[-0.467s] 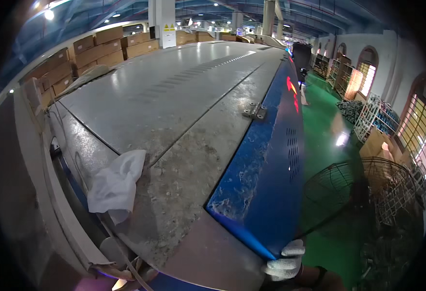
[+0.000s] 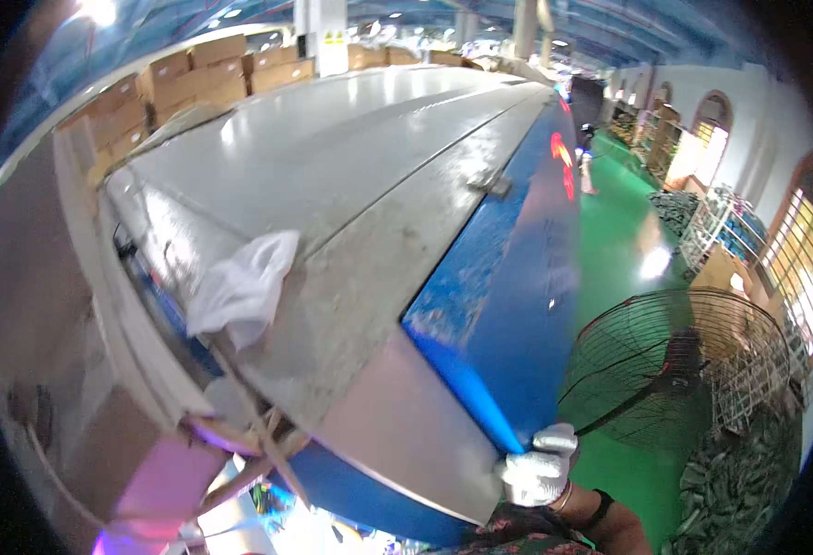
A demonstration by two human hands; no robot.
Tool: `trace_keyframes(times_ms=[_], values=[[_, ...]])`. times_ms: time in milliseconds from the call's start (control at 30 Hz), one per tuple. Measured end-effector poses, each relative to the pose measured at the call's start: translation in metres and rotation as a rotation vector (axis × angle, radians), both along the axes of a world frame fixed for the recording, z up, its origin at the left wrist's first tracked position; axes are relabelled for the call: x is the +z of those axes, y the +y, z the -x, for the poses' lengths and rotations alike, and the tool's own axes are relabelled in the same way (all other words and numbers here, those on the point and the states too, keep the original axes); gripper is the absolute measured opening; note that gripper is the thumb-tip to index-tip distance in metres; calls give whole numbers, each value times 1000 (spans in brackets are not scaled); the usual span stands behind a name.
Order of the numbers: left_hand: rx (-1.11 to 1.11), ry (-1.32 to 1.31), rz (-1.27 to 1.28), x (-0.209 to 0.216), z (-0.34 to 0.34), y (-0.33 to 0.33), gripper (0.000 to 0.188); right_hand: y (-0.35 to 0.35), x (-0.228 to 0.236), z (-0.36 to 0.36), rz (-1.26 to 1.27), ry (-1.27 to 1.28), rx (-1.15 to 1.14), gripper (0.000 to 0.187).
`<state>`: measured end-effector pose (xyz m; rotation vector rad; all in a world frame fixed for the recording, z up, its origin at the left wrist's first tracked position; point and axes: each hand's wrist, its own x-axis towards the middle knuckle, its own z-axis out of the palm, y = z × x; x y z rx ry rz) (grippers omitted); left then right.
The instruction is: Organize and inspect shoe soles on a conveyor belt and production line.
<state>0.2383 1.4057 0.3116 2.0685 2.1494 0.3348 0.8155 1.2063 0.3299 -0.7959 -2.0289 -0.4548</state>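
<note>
My right hand (image 2: 538,467), in a white knit glove, is curled over the near corner of a blue machine cover panel (image 2: 517,305). Its fingers bend round the panel's edge. Dust and lint coat the panel's upper strip and the grey metal top (image 2: 369,240) beside it. A crumpled white cloth (image 2: 245,289) lies on the left side of that top, out of the hand's reach. A metal hinge (image 2: 490,184) joins the grey top to the blue panel farther back. No part of my left hand can be made out.
A black wire fan guard (image 2: 675,370) stands right of the machine on the green floor (image 2: 615,231). White wire racks (image 2: 707,231) line the right wall. Cardboard boxes (image 2: 194,83) are stacked at the far left. A pale strap or pole (image 2: 263,430) crosses near the machine's front.
The view has shifted, so the machine's near end sits higher and more shows below it. My right hand stays at the panel's corner. The cloth keeps its place on the top.
</note>
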Motion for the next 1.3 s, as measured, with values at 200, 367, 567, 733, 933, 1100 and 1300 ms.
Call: trace_keyframes(times_ms=[200,367,567,733,933,1100,1300], values=[[-24,29,-83,23,-28,-35,26,-17,20,-11,-155,36,-112,22],[-7,32,-98,1,-23,-53,25,0,3,-2,-177,-15,-39,20],[37,151,-267,15,-19,-120,25,1,16,3,-196,3,95,13],[271,-40,-474,21,-77,-220,22,4,9,0,-210,0,93,13],[454,12,-851,-21,-144,-343,27,7,18,-2,-191,-16,159,14],[538,-577,-906,-73,-189,-382,29,6,20,-6,-190,-64,203,17],[529,-298,-1063,-77,-238,-390,29,7,17,-7,-165,-69,192,17]])
